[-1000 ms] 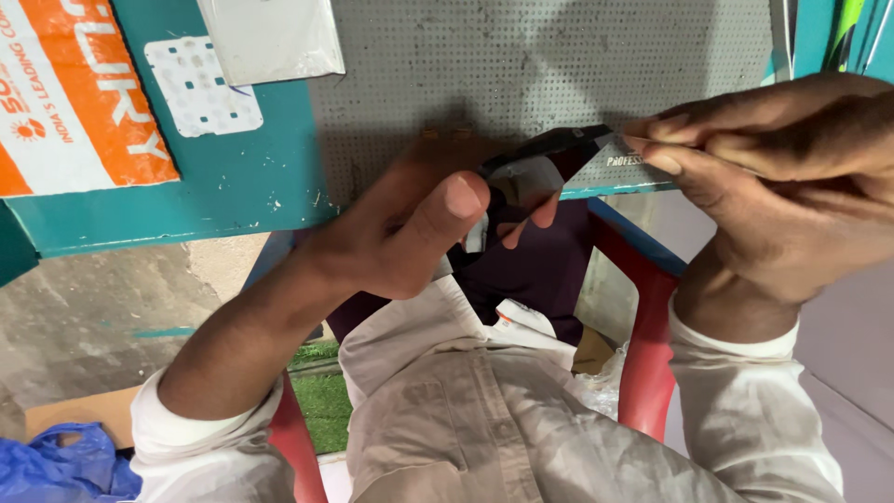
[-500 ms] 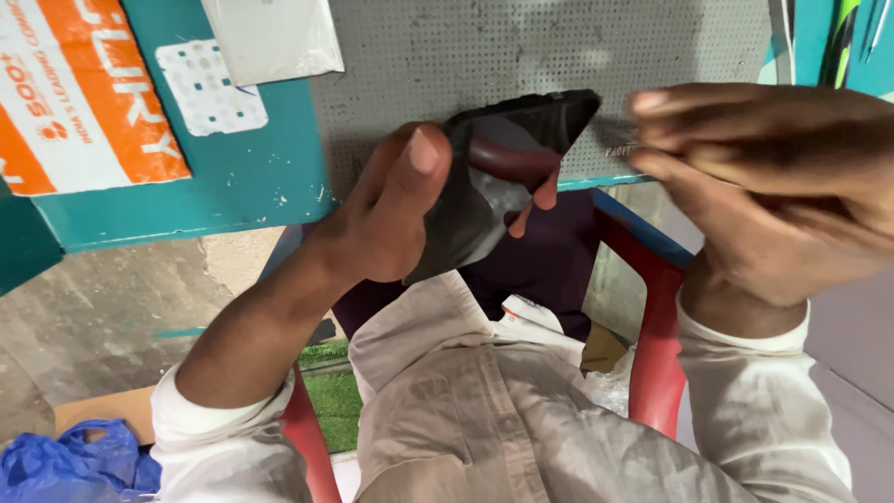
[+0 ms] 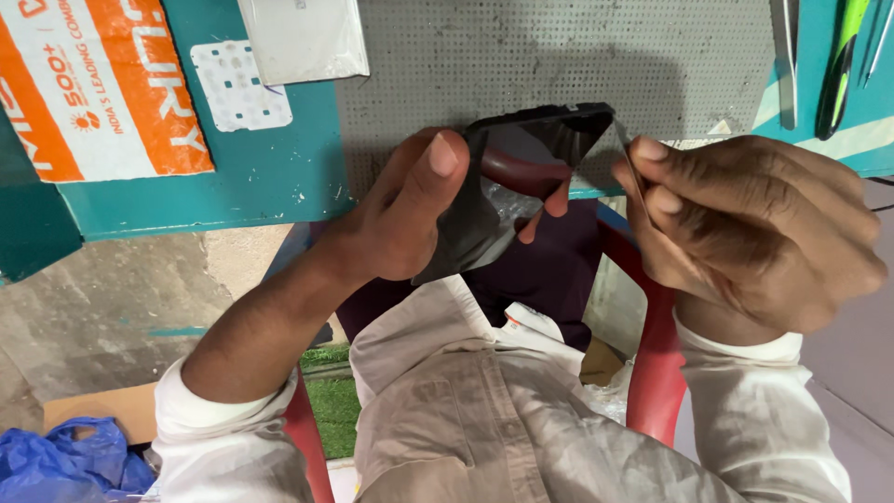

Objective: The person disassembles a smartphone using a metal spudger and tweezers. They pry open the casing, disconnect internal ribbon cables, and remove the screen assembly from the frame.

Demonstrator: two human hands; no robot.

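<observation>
My left hand [image 3: 405, 210] grips a black phone [image 3: 521, 177] by its left edge, thumb on top, and tilts its glossy face toward me just above the edge of the teal workbench [image 3: 270, 186]. My right hand [image 3: 745, 228] is closed beside the phone's right corner. It pinches a thin flat piece [image 3: 622, 149] that touches that corner; what the piece is I cannot tell. The screen reflects my fingers and the red chair.
A grey perforated mat [image 3: 559, 56] covers the bench behind the phone. An orange-and-white packet [image 3: 93, 88], a white button sheet [image 3: 240, 86] and a white pouch [image 3: 303, 37] lie to the left. Tweezers and a green-handled tool [image 3: 838, 65] rest at the right. Red chair arm [image 3: 656, 363], blue bag [image 3: 65, 461].
The phone has been turned from edge-on to face up in my left hand. My right hand has dropped from above it to its right corner.
</observation>
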